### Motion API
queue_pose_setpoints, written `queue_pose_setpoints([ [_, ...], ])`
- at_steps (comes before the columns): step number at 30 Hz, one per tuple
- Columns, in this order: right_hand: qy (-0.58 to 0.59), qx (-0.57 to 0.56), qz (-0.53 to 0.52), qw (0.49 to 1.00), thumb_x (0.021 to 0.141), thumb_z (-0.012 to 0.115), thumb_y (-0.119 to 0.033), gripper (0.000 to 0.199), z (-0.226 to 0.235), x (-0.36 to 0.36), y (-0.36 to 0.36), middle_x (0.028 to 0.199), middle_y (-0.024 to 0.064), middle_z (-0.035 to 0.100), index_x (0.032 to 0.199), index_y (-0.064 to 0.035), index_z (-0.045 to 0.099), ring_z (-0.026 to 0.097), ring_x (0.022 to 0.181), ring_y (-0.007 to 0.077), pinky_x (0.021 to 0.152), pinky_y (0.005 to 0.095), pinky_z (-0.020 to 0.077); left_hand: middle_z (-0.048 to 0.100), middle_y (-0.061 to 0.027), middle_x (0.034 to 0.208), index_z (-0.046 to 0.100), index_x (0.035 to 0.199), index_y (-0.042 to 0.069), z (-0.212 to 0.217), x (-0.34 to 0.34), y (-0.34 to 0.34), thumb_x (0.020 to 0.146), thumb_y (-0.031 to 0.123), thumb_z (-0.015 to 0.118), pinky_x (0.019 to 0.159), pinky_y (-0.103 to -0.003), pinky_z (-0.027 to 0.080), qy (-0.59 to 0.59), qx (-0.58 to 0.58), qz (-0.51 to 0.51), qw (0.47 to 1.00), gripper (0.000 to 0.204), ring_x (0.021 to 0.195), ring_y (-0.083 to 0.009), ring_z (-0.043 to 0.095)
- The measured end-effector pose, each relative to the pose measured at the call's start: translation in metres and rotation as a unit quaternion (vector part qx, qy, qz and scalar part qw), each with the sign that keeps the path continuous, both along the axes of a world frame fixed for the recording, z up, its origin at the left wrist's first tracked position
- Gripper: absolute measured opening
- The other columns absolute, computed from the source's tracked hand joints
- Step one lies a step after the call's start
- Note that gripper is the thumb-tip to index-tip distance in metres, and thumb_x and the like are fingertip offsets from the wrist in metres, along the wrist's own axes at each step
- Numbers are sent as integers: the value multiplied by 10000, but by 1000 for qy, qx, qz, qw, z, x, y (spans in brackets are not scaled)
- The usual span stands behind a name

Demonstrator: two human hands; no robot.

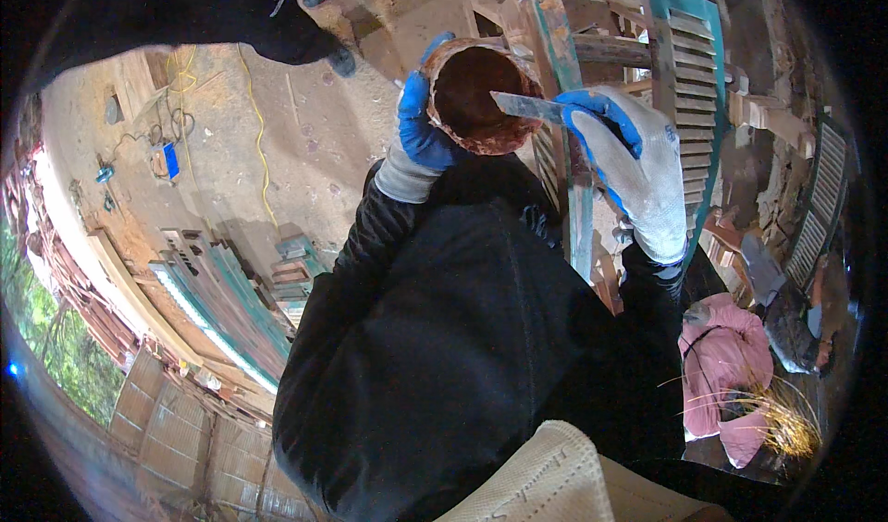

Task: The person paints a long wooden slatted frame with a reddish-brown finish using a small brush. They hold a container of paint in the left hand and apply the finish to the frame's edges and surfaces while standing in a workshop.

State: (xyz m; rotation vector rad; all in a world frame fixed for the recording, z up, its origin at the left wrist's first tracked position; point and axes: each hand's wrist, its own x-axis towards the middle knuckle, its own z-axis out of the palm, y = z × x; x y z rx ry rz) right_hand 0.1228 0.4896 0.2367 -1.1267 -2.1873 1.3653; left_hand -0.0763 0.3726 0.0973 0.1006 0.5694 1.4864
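While the gloved left hand [425, 129] clasped a brown-crusted container [487, 142], the right hand [631, 157] pinched a flat blade [527, 107] over the container's mouth.

We have a pot [495, 140] in our left hand [425, 134], a scraper [529, 107] in our right hand [634, 157]; a louvered shutter [692, 78] is at right, a cable [261, 147] at left.

Flat blade [529, 107] over reddish-brown pot [493, 142]

Dusty brown floor [314, 143]; ribbed tan panelling [171, 429] at lower left; daylit greenery [69, 356] outside.
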Motion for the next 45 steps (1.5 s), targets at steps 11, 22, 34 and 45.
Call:
queue_pose_setpoints([
  [11, -177, 330, 110, 920, 838, 676, -133, 95, 6, -33, -29, 832, 58, 539, 898, -148, 604, 639, 629, 249, 538, 366, 504, 452, -126, 1555, 310, 1599, 196, 1, 6, -6, 959, 551, 636, 1183, -539, 397, 64, -1, 51, 997, 801, 1417, -338, 478],
  [22, -125, 272, 132, 945, 843, 708, -161, 112, -3, -35, -34, 888, 72, 578, 902, -113, 626, 659, 677, 258, 601, 383, 528, 455, -150, 1527, 281, 1587, 175, -6, 2, -17, 940, 483, 691, 1167, -514, 427, 16, 4, 50, 999, 826, 1399, -351, 493],
  [34, -79, 176, 127, 973, 918, 722, -241, 153, -16, -30, -24, 1034, 99, 678, 1004, -116, 703, 702, 772, 317, 710, 417, 567, 458, -174, 1519, 282, 1583, 157, -8, -1, -15, 858, 481, 783, 1158, -528, 435, 42, 18, 77, 996, 939, 1396, -377, 490],
  [45, 6, -121, 89, 989, 937, 705, -241, 220, -13, -11, 0, 873, 94, 684, 1031, -46, 744, 671, 756, 204, 692, 325, 509, 486, -162, 1502, 305, 1571, 151, -4, 0, -12, 849, 458, 794, 1158, -508, 438, 55, 10, 71, 996, 924, 1378, -353, 516],
])
